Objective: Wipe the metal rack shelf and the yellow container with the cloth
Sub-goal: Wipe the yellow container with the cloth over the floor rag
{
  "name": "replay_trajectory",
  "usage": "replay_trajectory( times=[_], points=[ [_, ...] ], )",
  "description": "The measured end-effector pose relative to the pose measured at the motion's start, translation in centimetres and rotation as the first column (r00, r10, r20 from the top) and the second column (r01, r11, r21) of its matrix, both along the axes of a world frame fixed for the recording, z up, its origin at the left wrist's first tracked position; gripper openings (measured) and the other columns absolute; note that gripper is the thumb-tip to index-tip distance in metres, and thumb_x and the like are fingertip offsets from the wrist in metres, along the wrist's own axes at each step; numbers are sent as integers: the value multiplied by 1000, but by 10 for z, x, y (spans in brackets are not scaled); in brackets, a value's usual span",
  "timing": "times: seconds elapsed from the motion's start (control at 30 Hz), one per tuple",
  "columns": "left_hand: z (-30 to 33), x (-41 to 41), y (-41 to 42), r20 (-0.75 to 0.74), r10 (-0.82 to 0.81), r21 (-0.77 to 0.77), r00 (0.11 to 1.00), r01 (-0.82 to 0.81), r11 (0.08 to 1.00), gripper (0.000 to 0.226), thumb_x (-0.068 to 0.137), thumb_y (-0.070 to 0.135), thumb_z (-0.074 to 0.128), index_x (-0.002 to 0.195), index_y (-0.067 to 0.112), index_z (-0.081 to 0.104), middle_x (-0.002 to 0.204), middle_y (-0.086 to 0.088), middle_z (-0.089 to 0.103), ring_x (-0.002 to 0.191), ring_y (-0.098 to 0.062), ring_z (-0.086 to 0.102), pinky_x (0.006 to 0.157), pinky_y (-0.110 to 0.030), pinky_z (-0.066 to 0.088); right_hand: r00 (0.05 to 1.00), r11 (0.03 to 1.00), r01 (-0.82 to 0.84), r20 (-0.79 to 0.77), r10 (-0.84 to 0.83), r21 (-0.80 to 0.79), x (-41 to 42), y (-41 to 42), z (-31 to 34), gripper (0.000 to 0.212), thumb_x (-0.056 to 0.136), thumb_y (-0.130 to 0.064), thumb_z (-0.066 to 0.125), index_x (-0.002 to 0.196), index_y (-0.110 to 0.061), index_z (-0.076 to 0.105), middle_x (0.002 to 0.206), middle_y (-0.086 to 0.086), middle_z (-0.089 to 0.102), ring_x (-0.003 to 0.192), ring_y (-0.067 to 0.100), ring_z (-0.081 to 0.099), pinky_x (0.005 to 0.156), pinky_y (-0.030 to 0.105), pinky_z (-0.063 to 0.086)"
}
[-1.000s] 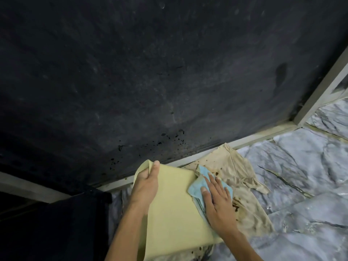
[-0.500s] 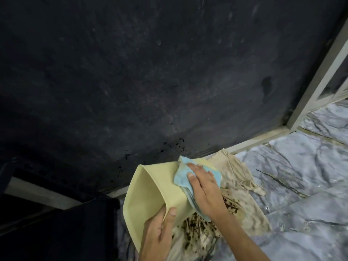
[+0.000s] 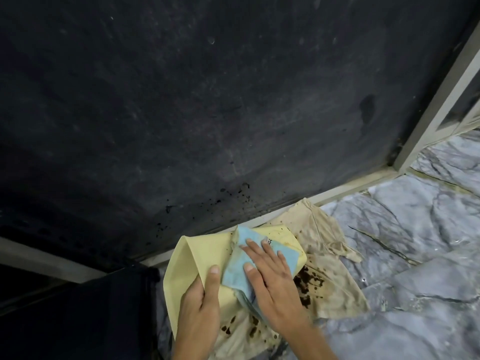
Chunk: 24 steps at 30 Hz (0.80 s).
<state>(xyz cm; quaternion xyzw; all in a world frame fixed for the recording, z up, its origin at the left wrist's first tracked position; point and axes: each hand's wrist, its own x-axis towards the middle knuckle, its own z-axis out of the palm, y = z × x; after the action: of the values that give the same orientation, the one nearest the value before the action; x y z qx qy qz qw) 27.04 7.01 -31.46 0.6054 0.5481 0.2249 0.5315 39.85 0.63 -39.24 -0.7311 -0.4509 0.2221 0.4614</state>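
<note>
This looks like a storage or utility corner of a home or small workplace; which one cannot be told. A large dark board (image 3: 207,100), scuffed and spattered with black specks near its lower edge, fills most of the view and sits in a pale metal rack frame (image 3: 345,188). The floor (image 3: 415,229) below is grey marble-patterned sheeting, wrinkled in places. A beige rag (image 3: 330,255) blotched with dark brown stains lies spread on it against the frame.

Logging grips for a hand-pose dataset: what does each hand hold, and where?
Left hand grips the yellow plastic container by its side; right hand presses the light-blue cloth flat on it.
</note>
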Motion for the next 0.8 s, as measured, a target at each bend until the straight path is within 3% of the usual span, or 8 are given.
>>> replay_trajectory(
  times=[0.1, 0.23, 0.37, 0.47, 0.6, 0.7, 0.8],
  points=[
    [-1, -2, -10, -32, -57, 27, 998, 57, 998, 22, 100, 49, 47, 107, 58, 66, 106, 49, 67, 100, 29, 58, 84, -13, 41, 998, 998, -55, 17, 56, -35, 0, 14, 14, 44, 104, -49, 19, 147, -50, 29, 156, -33, 17, 147, -3, -2, 121, 39, -1],
    [-1, -2, -16, -68, -101, 96, 993, 107, 990, 25, 101, 46, 46, 117, 57, 62, 107, 53, 63, 100, 31, 56, 83, -11, 41, 988, 976, -141, 46, 150, -166, 9, 37, 27, 48, 101, -56, 20, 148, -54, 18, 158, -33, 10, 146, -4, -8, 119, 39, -8],
    [-4, -8, -11, -78, -92, 118, 993, 101, 988, 28, 100, 44, 49, 122, 48, 66, 115, 38, 70, 107, 18, 62, 87, -19, 49, 994, 989, -51, 88, 63, -136, 9, 33, 10, 58, 89, -76, 20, 145, -60, 16, 158, -32, 11, 146, -3, -4, 118, 38, -8],
    [-8, -14, -8, -71, -34, 103, 997, 42, 994, 37, 97, 47, 51, 125, 31, 70, 115, 18, 76, 111, 0, 67, 96, -36, 55, 996, 977, 44, 86, -26, -211, 35, 28, -14, 62, 87, -78, 22, 145, -58, 24, 158, -29, 15, 148, 2, 1, 120, 42, -2],
    [-9, -14, -7, -62, -28, 56, 998, 32, 998, 40, 95, 53, 51, 123, 33, 71, 113, 25, 75, 107, 9, 65, 92, -31, 53, 993, 938, 118, 18, -119, -327, 75, 22, -34, 54, 94, -66, 31, 146, -51, 28, 160, -20, 19, 149, 12, 7, 119, 48, 7],
    [-7, -14, -6, -69, -23, 33, 997, 25, 999, 41, 91, 57, 51, 115, 34, 73, 111, 24, 76, 107, 6, 66, 93, -28, 52, 992, 899, 122, 31, -120, -421, 59, 29, -25, 58, 94, -67, 22, 149, -50, 18, 163, -19, 8, 150, 13, -3, 119, 49, -2],
    [-6, -13, -8, -96, -63, 58, 993, 69, 996, 39, 86, 59, 49, 110, 40, 73, 110, 36, 72, 105, 13, 65, 90, -22, 50, 998, 942, 17, 62, 5, -335, 16, 44, 6, 65, 89, -71, 5, 150, -50, 8, 161, -25, -2, 147, 6, -17, 117, 44, -14]
  ],
)
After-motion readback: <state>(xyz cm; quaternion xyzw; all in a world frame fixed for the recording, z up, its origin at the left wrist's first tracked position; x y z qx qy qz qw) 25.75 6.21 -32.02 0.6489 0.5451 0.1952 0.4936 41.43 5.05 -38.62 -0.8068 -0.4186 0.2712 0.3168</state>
